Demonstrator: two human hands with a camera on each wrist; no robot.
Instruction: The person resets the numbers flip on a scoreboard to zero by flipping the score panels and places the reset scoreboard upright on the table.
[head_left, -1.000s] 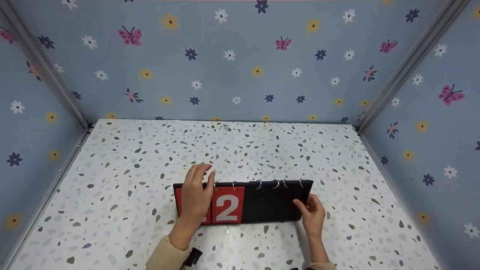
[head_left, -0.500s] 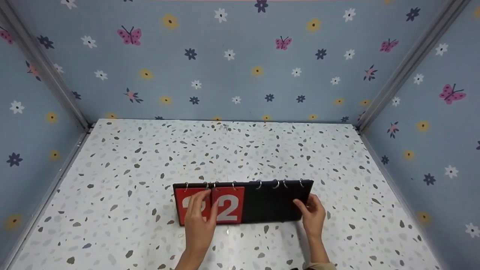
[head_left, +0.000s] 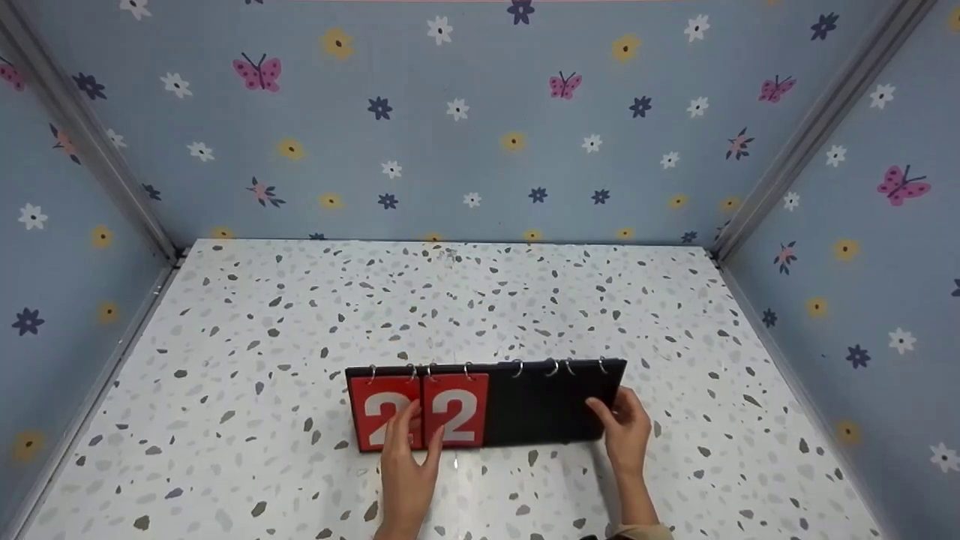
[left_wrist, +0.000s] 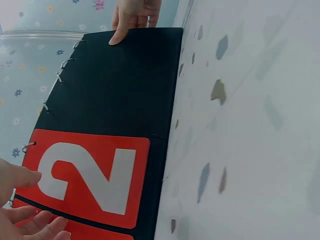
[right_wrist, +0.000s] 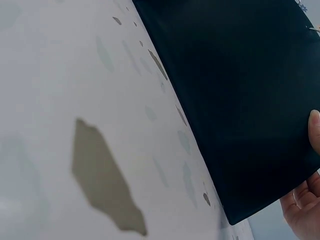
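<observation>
A black flip scoreboard (head_left: 536, 405) stands tilted on the table, wider than it is tall. Two red number cards hang from its metal rings on the left half, the left card (head_left: 366, 386) and the right card (head_left: 480, 405) each showing a white 2. My right hand (head_left: 628, 439) grips the board's right edge, thumb on the front and fingers behind. In front of the red cards my left hand (head_left: 409, 476) has its fingers loosely extended, overlapping the left card's lower right corner. The left wrist view shows its thumb apart from the fingers near the right card (left_wrist: 90, 175).
Beneath the board is a white speckled tabletop (head_left: 300, 300). Blue walls with flowers and butterflies enclose it, with a back wall (head_left: 480, 120) and one on each side. Silver rings (head_left: 553, 367) line the scoreboard's top, some over its bare black right half.
My left hand has come down from the board's top edge to the lower part of the cards, uncovering the left card's 2. The right hand has kept its grip in place.
</observation>
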